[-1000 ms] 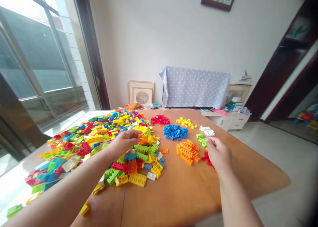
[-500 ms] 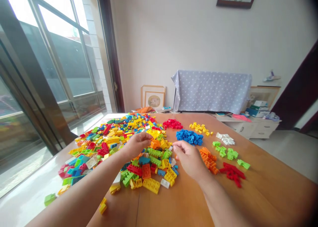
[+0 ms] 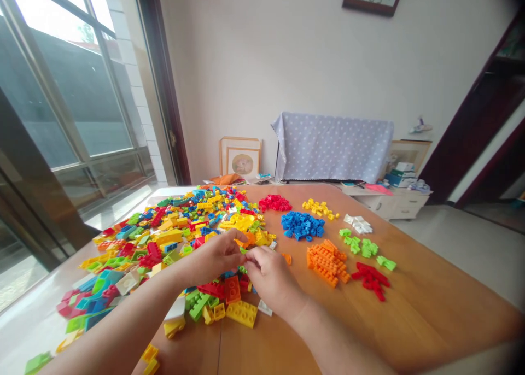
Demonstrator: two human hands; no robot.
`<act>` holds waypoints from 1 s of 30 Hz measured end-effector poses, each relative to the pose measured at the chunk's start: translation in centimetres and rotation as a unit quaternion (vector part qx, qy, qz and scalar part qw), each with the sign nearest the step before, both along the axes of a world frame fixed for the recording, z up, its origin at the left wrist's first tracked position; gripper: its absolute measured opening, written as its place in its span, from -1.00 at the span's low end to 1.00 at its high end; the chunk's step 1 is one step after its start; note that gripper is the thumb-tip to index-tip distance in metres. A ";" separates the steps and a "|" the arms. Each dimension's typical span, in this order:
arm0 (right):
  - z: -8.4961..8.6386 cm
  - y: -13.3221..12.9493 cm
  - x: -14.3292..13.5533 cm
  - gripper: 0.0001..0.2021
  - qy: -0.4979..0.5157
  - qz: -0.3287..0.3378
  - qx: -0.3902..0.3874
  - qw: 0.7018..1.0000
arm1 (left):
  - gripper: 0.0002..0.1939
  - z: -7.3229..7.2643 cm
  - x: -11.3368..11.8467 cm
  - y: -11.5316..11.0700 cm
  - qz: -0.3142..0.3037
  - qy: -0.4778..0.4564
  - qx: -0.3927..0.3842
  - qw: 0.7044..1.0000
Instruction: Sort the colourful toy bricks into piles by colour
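Both hands meeting over a mixed brick pile [image 3: 168, 235], left grip [image 3: 241, 253] and right grip [image 3: 248, 257] narrow, contents indiscernible

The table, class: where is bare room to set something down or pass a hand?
The widest bare patch of table lies right of the nearer red bricks, out to the edge. Another lies between the orange pile and right forearm. The mixed heap crowds the left side; left hand and right hand meet over it.

Brick heap [image 3: 170, 235] lies on table [image 3: 414, 315], left; separate piles [image 3: 302, 226] right of it. Beyond far edge: cloth [image 3: 334, 148], framed picture [image 3: 243, 162] to its left.
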State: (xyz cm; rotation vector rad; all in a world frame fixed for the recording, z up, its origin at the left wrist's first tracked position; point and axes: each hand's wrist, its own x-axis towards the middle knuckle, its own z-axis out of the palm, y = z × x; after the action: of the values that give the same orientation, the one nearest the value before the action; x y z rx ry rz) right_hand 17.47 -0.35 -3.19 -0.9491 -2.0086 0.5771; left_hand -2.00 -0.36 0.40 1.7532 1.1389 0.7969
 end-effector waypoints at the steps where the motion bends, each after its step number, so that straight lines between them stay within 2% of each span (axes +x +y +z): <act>1: -0.3 0.2 0.2 -0.87 0.008 -0.003 -0.007 1.000 | -0.61 -0.1 -0.1 -0.1 -0.002 -0.004 0.002 1.000; 5: -1.1 1.6 2.3 -0.90 0.089 -0.061 -0.074 0.991 | -0.63 0.5 -1.2 -0.5 0.037 -0.051 0.033 0.997; 7: -1.5 2.6 3.6 -0.84 0.142 -0.094 -0.115 0.979 | -0.62 1.2 -2.3 -0.5 0.085 -0.083 0.056 0.991; 10: -2.1 3.9 4.7 -0.70 0.197 -0.106 -0.171 0.959 | -0.61 1.9 -4.3 -0.5 0.171 -0.099 0.090 0.976; 15: -2.4 4.2 4.4 -0.59 0.259 -0.078 -0.266 0.925 | -0.60 1.3 -7.4 -0.2 0.273 -0.076 0.132 0.950; 21: -2.0 4.3 3.9 -0.60 0.389 0.002 -0.391 0.834 | -0.54 0.2 -9.9 0.6 0.332 -0.076 0.131 0.931; 23: -2.1 4.5 3.9 -0.61 0.407 0.014 -0.409 0.817 | -0.54 -0.2 -10.4 0.9 0.334 -0.078 0.134 0.930; 26: -2.3 4.7 3.8 -0.65 0.399 0.016 -0.399 0.825 | -0.53 -0.8 -11.0 1.4 0.332 -0.051 0.142 0.931; 30: -2.5 4.6 3.5 -0.71 0.337 -0.006 -0.351 0.874 | -0.53 -1.8 -11.3 1.9 0.322 0.045 0.159 0.932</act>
State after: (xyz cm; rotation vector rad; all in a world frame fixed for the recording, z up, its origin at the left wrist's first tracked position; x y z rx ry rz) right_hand 20.95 4.28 -5.70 -0.9702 -1.1542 1.4646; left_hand -13.33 1.54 -1.44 1.6857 1.7674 1.3637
